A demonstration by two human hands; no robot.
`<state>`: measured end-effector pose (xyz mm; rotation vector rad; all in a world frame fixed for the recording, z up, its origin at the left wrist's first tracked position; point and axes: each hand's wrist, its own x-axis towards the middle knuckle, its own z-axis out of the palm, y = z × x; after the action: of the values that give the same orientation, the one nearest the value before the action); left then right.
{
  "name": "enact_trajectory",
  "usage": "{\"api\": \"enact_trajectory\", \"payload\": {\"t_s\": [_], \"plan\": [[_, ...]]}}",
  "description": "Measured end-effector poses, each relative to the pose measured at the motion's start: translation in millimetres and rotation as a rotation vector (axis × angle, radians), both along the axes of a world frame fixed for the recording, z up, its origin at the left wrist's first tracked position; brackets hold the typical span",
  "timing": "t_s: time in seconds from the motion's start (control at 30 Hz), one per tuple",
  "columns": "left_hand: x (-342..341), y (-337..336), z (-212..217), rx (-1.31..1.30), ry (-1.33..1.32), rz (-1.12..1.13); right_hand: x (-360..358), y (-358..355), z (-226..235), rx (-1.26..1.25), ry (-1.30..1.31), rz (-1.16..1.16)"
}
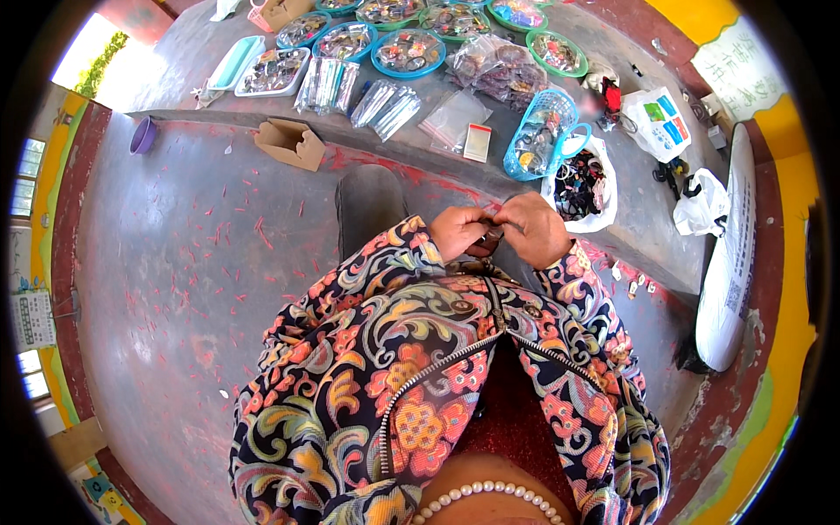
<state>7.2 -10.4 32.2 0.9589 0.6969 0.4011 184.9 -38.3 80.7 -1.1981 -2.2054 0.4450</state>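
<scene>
The left hand (458, 233) and the right hand (535, 230) are close together, on the person's side of the light-blue plastic basket (525, 175). Their fingertips are pinched on a small dark-brown item (484, 245), also on this side of the basket; its exact kind I cannot tell. A white plastic bag (599, 224), holding small dark pieces (576, 182), is just beside the basket.

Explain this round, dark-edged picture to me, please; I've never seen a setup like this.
There is no machine: these are a person's bare hands, seen by a wide fisheye camera worn on the head and looking down, so straight edges bend. The left hand and right hand meet above the lap, holding a small dark object, mostly hidden. On the grey ledge ahead are round trays of small items, clear packets, a blue basket and a white bag of dark pieces.
</scene>
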Motion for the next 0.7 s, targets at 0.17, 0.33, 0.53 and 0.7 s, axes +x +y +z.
{"api": "enact_trajectory", "payload": {"t_s": [0.17, 0.33, 0.53, 0.7], "plan": [[-4, 0, 1, -0.050, -0.034, 0.009, -2, -3, -2, 0.071, 0.024, 0.002], [-8, 2, -9, -0.120, -0.154, -0.023, 1, -1, -7, -0.030, 0.011, 0.024], [-9, 1, -7, -0.133, -0.201, -0.018, 0, -1, -8, -0.039, 0.083, -0.022], [-11, 5, -13, -0.143, -0.229, -0.011, -1, -4, -6, -0.048, 0.110, -0.124]]}}
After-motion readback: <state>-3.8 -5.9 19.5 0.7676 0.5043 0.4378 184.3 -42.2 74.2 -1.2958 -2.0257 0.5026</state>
